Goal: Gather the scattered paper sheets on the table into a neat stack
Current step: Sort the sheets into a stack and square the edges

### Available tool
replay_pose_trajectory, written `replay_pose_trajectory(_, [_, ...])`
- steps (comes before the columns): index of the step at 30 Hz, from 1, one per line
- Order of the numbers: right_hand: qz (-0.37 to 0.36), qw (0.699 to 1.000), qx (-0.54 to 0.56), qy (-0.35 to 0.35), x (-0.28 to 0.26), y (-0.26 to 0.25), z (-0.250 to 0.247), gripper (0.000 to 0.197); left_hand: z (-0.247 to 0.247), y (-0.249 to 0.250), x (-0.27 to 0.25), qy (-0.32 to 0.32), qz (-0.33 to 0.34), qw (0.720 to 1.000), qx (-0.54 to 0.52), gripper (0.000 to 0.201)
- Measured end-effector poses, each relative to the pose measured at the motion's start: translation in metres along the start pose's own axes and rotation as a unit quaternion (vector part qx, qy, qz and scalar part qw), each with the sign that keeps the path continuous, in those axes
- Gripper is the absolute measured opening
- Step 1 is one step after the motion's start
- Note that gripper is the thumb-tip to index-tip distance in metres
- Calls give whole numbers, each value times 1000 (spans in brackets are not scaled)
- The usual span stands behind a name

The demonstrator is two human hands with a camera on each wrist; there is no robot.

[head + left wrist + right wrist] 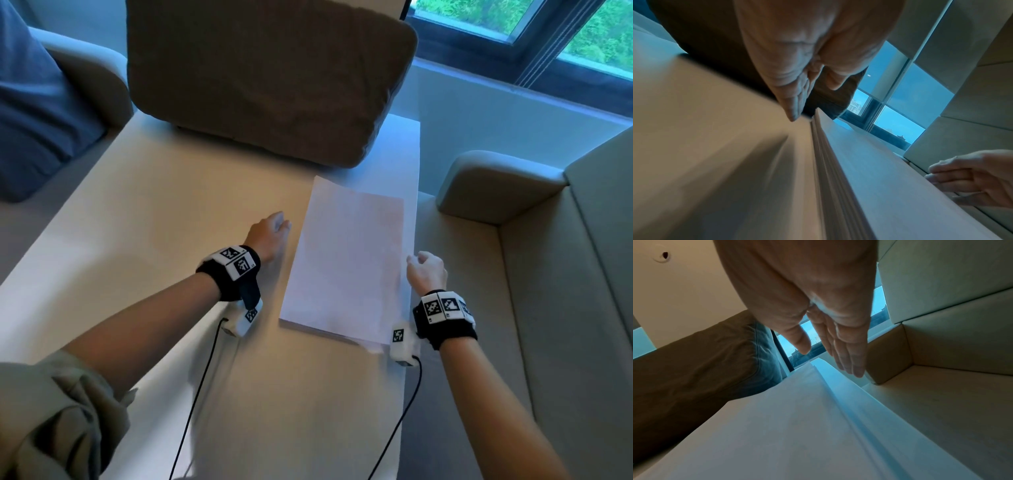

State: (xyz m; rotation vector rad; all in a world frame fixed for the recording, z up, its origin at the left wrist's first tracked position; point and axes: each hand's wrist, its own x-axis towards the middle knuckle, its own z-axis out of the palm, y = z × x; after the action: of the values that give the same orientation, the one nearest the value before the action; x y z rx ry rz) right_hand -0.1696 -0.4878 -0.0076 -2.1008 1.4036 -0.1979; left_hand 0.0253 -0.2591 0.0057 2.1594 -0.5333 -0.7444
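Observation:
A stack of white paper sheets lies on the light wooden table, near its right edge. Seen from the left wrist view, the layered side of the stack runs away from the camera. My left hand stands on the table just left of the stack, fingers straight and a little apart from the paper's edge. My right hand is at the stack's right edge, fingers straight and holding nothing. In the right wrist view the stack fills the lower middle.
A large brown cushion stands at the far end of the table, just beyond the stack. A beige sofa borders the table on the right, a blue cushion lies at the left. Windows are behind.

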Motion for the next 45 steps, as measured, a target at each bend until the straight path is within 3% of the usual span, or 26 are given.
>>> replay_pose_trajectory(3, [-17,1000,23,-10,22,-9,2,28,2,4,18,-24,-5,1000,2,47])
replay_pose_trajectory(7, [3,997,64,-38,59,-13,18,30,22,9,34,-68,-23,996,-51,25])
replay_pose_trajectory(10, [52,993,90,-55,81,-5,31,42,37,14,36,-81,-29,994,-65,49])
replay_pose_trajectory(15, [68,991,96,-69,75,-10,35,38,43,17,39,-91,-43,994,-43,74])
replay_pose_trajectory(20, [100,986,126,-34,87,-5,35,33,41,14,49,-53,-52,996,-57,63])
replay_pose_trajectory(24, [96,983,148,-45,86,-12,37,32,49,15,50,-65,-42,993,-90,52])
replay_pose_trajectory(28, [113,974,184,-69,89,-6,36,32,45,12,50,-71,-39,994,-79,22])
replay_pose_trajectory(30, [116,972,193,-70,78,-8,25,34,40,8,47,-66,-48,996,-44,31])
replay_pose_trajectory(35, [118,982,115,-88,33,2,19,28,37,-3,16,-81,-72,994,-9,43])
replay_pose_trajectory(40, [100,993,40,-55,1,0,24,40,42,6,0,-96,-101,989,-41,48])
replay_pose_trajectory(44, [86,994,4,-71,-12,-12,15,21,38,15,-10,-112,-97,989,3,41])
replay_pose_trajectory(45, [64,995,-28,-69,-18,-15,16,33,38,14,-15,-109,-85,990,41,42])
